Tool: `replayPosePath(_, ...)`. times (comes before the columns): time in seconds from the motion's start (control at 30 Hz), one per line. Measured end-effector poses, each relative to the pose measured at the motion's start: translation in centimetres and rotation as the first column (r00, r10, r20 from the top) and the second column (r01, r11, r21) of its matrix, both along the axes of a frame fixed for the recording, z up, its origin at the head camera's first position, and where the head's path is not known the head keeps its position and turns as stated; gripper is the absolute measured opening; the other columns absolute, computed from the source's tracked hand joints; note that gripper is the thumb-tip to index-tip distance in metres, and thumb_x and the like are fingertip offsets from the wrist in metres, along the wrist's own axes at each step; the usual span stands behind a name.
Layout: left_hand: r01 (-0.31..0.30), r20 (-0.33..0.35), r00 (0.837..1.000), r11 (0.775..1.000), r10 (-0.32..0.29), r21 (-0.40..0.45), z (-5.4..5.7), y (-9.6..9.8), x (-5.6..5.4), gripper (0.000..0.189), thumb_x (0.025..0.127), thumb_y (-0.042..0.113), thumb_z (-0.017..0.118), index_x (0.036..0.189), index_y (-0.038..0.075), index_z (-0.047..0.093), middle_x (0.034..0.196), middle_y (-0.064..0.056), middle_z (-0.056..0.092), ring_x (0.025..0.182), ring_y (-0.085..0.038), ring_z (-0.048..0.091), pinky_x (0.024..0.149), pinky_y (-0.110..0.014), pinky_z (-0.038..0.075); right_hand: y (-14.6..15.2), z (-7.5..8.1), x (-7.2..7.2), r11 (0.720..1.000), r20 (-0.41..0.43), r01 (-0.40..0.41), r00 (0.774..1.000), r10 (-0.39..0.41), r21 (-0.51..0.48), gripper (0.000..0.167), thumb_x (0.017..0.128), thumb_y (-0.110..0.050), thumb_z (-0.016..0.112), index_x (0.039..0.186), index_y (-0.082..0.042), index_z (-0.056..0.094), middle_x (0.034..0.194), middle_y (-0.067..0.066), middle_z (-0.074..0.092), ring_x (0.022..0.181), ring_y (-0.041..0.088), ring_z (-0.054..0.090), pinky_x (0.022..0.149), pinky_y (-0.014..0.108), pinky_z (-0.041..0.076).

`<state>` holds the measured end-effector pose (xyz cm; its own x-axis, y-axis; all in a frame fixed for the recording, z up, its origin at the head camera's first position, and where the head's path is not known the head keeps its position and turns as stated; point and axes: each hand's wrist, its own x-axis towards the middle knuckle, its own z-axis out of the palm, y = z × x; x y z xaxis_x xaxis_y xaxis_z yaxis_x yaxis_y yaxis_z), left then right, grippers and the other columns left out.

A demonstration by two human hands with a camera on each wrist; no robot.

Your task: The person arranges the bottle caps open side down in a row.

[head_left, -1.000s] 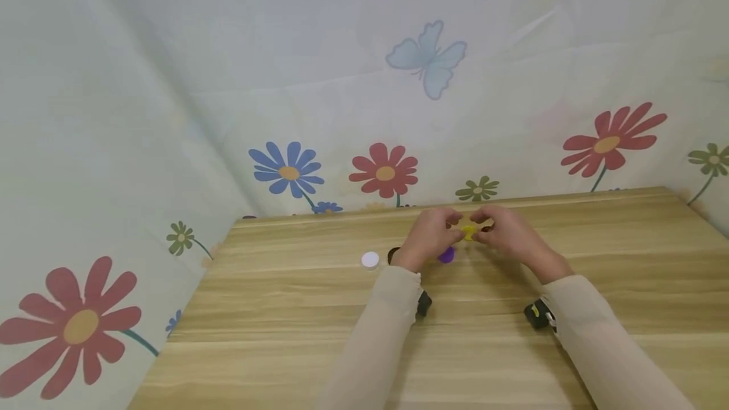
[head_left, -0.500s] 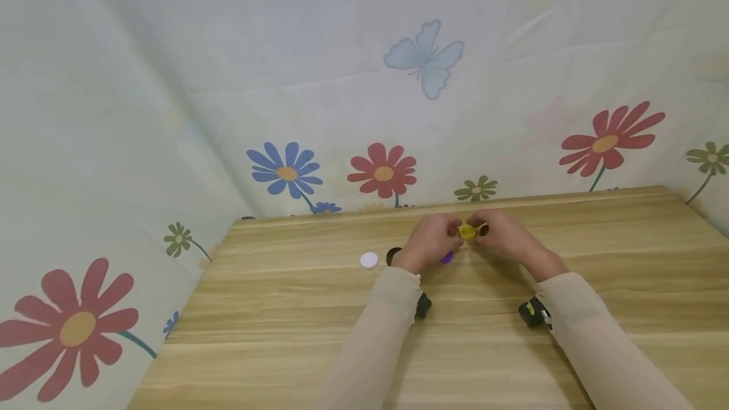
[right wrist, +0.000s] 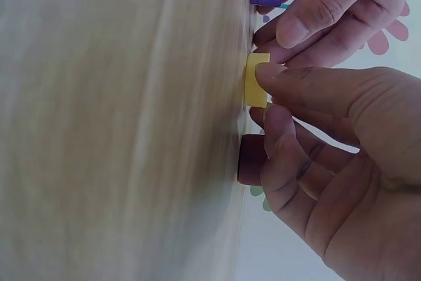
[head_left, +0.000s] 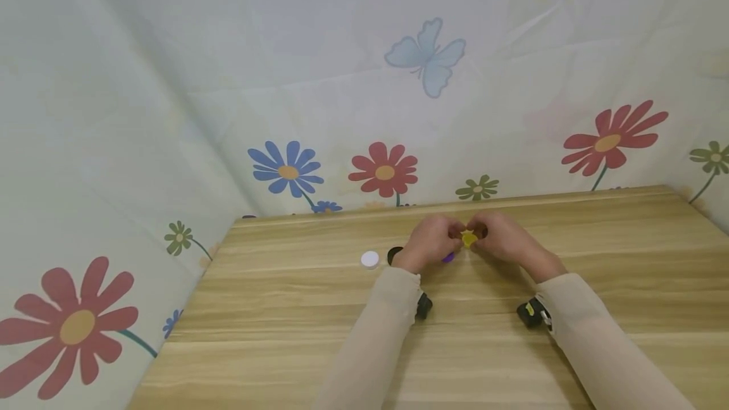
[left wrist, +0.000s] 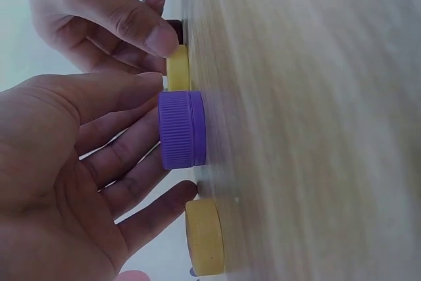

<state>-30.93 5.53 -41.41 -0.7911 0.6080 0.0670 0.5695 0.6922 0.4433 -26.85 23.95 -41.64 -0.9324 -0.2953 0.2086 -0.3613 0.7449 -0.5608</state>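
A yellow bottle cap (head_left: 469,239) sits between the fingertips of both hands, close to the table. My right hand (head_left: 504,236) pinches it, the thumb lying over the yellow cap (right wrist: 256,83) in the right wrist view. From the other side my left hand (head_left: 431,240) pinches its edge. A ribbed purple bottle cap (left wrist: 183,129) stands beside the left fingers, partly covered by that hand in the head view. Another yellow cap (left wrist: 205,237) is by the left little finger. Under the curled right fingers is a dark red cap (right wrist: 252,159), hidden in the head view.
A white cap (head_left: 369,260) lies on the wooden table (head_left: 273,309), left of the hands. Next to it, a black cap (head_left: 393,254) is partly covered by the left hand. A flower-printed curtain (head_left: 319,81) hangs behind the table.
Both hands have drawn closer together around the yellow cap, which has come slightly nearer to me. The white cap stays in place.
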Motion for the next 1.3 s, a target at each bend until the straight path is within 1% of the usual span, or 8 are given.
replayPosePath(0.17,-0.003,0.008,1.0,1.0,0.003,-0.006,0.0,0.0,0.0,0.03,0.099,0.015,0.076,0.129,0.012,0.077,0.111,0.0,0.078,0.102,-0.011,0.069,0.089,-0.022,0.052,0.0,0.0,0.1,1.0,0.015,0.009,1.0,-0.008,-0.007,0.026,0.085,0.005,0.08,0.108,0.012,0.069,0.092,0.016,0.071,0.087,0.032,0.066,0.082,0.053,0.056)
replayPosePath(0.33,0.003,-0.002,1.0,1.0,-0.003,0.026,-0.1,-0.2,0.1,0.03,0.098,0.014,0.077,0.128,0.012,0.077,0.111,-0.001,0.078,0.103,-0.012,0.07,0.089,-0.022,0.052,0.0,0.2,0.2,0.999,0.045,0.017,0.999,-0.016,-0.04,0.021,0.091,0.002,0.076,0.109,0.011,0.071,0.094,0.014,0.073,0.09,0.03,0.068,0.084,0.052,0.056)
replayPosePath(0.5,-0.002,0.008,1.0,0.992,0.001,0.122,-0.1,-0.6,0.2,0.029,0.097,0.014,0.079,0.126,0.011,0.078,0.115,-0.001,0.078,0.103,-0.012,0.07,0.088,-0.02,0.052,0.0,0.8,0.6,0.994,0.108,0.032,0.994,-0.02,-0.108,0.023,0.101,-0.005,0.069,0.117,0.011,0.069,0.101,0.018,0.074,0.082,0.025,0.069,0.072,0.041,0.059)
replayPosePath(0.63,0.007,-0.014,1.0,0.981,-0.004,0.194,0.1,-0.9,0.3,0.023,0.096,0.014,0.081,0.118,0.011,0.08,0.109,-0.001,0.079,0.097,-0.01,0.071,0.083,-0.018,0.052,-0.1,1.4,1.0,0.988,0.114,0.038,0.993,-0.02,-0.152,0.026,0.104,-0.011,0.068,0.121,0.01,0.069,0.103,0.017,0.074,0.074,0.022,0.066,0.063,0.035,0.055)
replayPosePath(0.8,0.01,-0.036,0.999,0.973,-0.002,0.23,0.2,-1.2,0.3,0.018,0.098,0.017,0.08,0.114,0.01,0.08,0.104,0.001,0.08,0.095,-0.008,0.072,0.085,-0.019,0.052,0.1,1.7,1.3,0.982,0.106,0.043,0.994,-0.024,-0.185,0.023,0.106,-0.013,0.067,0.119,0.006,0.071,0.105,0.018,0.074,0.071,0.021,0.063,0.06,0.033,0.054)
replayPosePath(1.03,-0.035,-0.026,0.999,0.971,0.042,0.238,0.2,-1.4,0.2,0.017,0.102,0.024,0.076,0.113,0.012,0.079,0.104,0.004,0.08,0.097,-0.009,0.071,0.088,-0.022,0.053,0.1,1.9,1.4,0.978,0.096,0.059,0.995,-0.041,-0.198,0.018,0.105,-0.01,0.068,0.115,0.004,0.072,0.104,0.017,0.073,0.069,0.019,0.061,0.056,0.03,0.052)
replayPosePath(1.17,-0.029,-0.037,0.999,0.966,0.04,0.258,0.2,-1.4,0.2,0.021,0.102,0.022,0.076,0.12,0.012,0.078,0.103,0.002,0.08,0.097,-0.009,0.072,0.089,-0.023,0.053,0.1,1.9,1.3,0.978,0.092,0.064,0.995,-0.046,-0.2,0.019,0.105,-0.009,0.067,0.117,0.005,0.071,0.105,0.019,0.073,0.067,0.019,0.061,0.054,0.03,0.052)
replayPosePath(1.3,-0.009,-0.052,0.998,0.957,0.025,0.29,0.3,-1.5,0.3,0.028,0.101,0.018,0.077,0.128,0.015,0.076,0.103,0.001,0.08,0.094,-0.008,0.073,0.086,-0.023,0.054,0.1,2.0,1.3,0.975,0.106,0.077,0.993,-0.055,-0.209,0.022,0.106,-0.008,0.065,0.121,0.007,0.068,0.106,0.023,0.072,0.067,0.02,0.061,0.054,0.03,0.051)
